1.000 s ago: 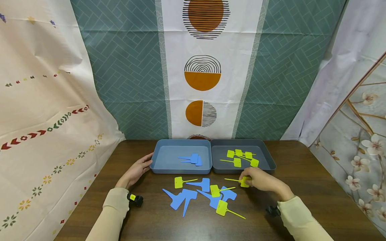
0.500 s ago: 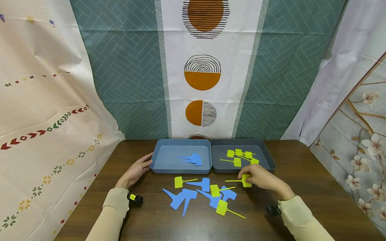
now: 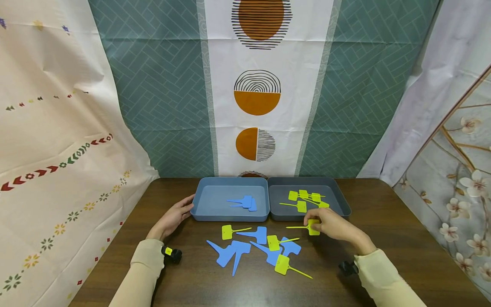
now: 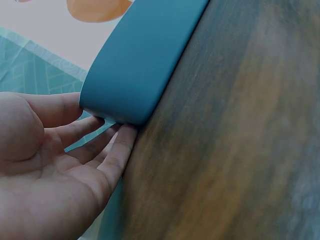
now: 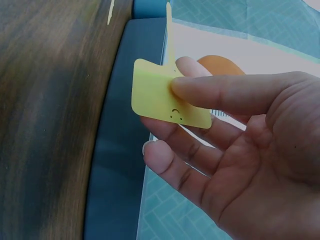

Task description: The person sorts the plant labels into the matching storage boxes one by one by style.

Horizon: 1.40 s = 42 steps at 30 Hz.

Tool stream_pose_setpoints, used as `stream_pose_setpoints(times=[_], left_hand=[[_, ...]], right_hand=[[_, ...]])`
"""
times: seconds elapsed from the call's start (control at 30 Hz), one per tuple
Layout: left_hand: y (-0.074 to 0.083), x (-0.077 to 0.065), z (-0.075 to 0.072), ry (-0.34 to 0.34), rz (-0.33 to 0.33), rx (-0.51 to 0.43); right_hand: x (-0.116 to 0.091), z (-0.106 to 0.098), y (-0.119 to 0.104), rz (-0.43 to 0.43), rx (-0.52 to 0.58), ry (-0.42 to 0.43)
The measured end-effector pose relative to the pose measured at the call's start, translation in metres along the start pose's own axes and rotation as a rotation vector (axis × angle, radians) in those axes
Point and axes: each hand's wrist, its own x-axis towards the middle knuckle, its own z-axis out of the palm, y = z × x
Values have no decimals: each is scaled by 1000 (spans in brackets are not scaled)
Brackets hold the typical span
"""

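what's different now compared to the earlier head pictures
The right hand, pinching a yellow tag, has moved slightly forward, toward the dark gray tray. Nothing was visibly newly grasped or let go. The left hand stayed at the edge of the blue-gray tray, and both trays and the loose tags on the table stayed put.

Behind the left hand (image 3: pixel 171 220) and right hand (image 3: pixel 337 227), pale cream sleeves (image 3: pixel 140 275) end in broad cuffs (image 3: pixel 371 266). Behind each hand sits a small black device (image 3: pixel 176 256), the left one bearing a yellow patch (image 3: pixel 168 251).
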Motion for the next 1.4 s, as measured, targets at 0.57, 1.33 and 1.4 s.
stream_pose_setpoints(times=[0.57,1.33,1.4], left_hand=[[0,-1,1,2,-1,-12],[2,0,1,5,-6,-10],[2,-1,2,1,2,-13]], right_hand=[[0,-11,-1,15,-55,129],[28,-77,3,86,-41,290],[33,-83,3,94,-38,288]])
